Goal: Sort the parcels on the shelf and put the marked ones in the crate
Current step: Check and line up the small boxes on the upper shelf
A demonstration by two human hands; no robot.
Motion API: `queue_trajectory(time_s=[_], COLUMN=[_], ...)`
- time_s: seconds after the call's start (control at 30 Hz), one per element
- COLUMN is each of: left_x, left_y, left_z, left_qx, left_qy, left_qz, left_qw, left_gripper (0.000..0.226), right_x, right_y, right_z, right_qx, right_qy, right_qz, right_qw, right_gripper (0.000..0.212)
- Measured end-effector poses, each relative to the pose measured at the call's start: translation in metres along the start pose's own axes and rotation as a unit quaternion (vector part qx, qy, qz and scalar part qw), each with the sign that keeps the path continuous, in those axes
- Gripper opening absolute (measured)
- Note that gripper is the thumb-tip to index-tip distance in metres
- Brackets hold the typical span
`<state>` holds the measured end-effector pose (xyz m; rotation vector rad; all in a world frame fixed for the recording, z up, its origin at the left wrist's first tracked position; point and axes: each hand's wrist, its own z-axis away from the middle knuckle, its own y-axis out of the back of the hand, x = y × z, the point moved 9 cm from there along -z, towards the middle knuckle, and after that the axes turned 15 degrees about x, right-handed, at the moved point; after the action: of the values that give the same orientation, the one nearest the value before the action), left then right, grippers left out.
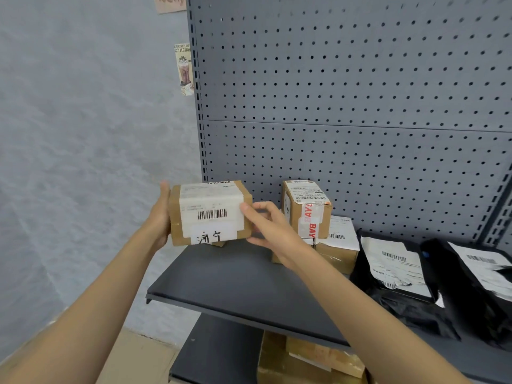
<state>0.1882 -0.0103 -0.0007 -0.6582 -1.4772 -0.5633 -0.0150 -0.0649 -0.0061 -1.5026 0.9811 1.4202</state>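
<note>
Looks like we're mid-check: left hand [159, 217] and right hand [266, 225] have their fingers [250, 210] clamping the brown cardboard parcel with the handwritten white label [210, 213] just above the dark grey metal shelf [235, 275], and it's marked, so we reckon it goes crate-ward next, though no crate's in sight.

The held cardboard parcel [210, 213] bore handwritten characters, seemingly "济宁", beneath a barcode; red "BAY" ran along the tape [310, 221] of an upright box [306, 207]; a wall card [184, 69] read "COLLECTION"
</note>
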Motion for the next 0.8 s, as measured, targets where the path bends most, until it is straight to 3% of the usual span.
queue_trajectory(time_s=[0.07,0.17,0.33,0.4,0.47,0.53,0.63,0.7,0.8], left_x=[0.002,0.009,0.025,0.03,0.035,0.034,0.026,0.021,0.02], left_y=[0.002,-0.001,-0.022,-0.028,-0.034,-0.036,-0.037,-0.042,-0.052], left_z=[-0.001,0.002,0.014,0.016,0.02,0.02,0.016,0.018,0.026], left_qx=[0.026,0.03,-0.074,-0.08,-0.062,-0.033,-0.015,-0.046,-0.101], left_qy=[-0.025,-0.043,-0.07,-0.099,-0.137,-0.151,-0.133,-0.109,-0.094], left_qz=[-0.048,-0.048,0.064,0.062,0.034,0.001,-0.078,-0.094,-0.068], left_qw=[0.998,0.997,0.993,0.99,0.988,0.988,0.988,0.989,0.988], left_gripper=[0.053,0.05,0.058,0.044,0.021,0.016,0.054,0.074,0.068], right_x=[-0.001,-0.004,-0.008,-0.009,-0.009,-0.011,-0.012,-0.013,-0.014], right_y=[0.002,0.012,0.03,0.025,0.019,0.012,0.002,-0.001,-0.006], right_z=[-0.002,-0.008,-0.017,-0.017,-0.015,-0.011,-0.005,-0.003,0.0], right_qx=[0.014,0.065,0.142,0.132,0.113,0.082,0.013,-0.023,-0.085], right_qy=[-0.001,-0.011,-0.011,-0.013,-0.015,-0.021,-0.055,-0.075,-0.079], right_qz=[-0.018,-0.046,-0.07,-0.074,-0.076,-0.094,-0.141,-0.16,-0.133], right_qw=[1.0,0.997,0.987,0.988,0.991,0.992,0.988,0.984,0.984], right_gripper=[0.039,0.037,0.02,0.006,0.006,0.028,0.063,0.075,0.078])
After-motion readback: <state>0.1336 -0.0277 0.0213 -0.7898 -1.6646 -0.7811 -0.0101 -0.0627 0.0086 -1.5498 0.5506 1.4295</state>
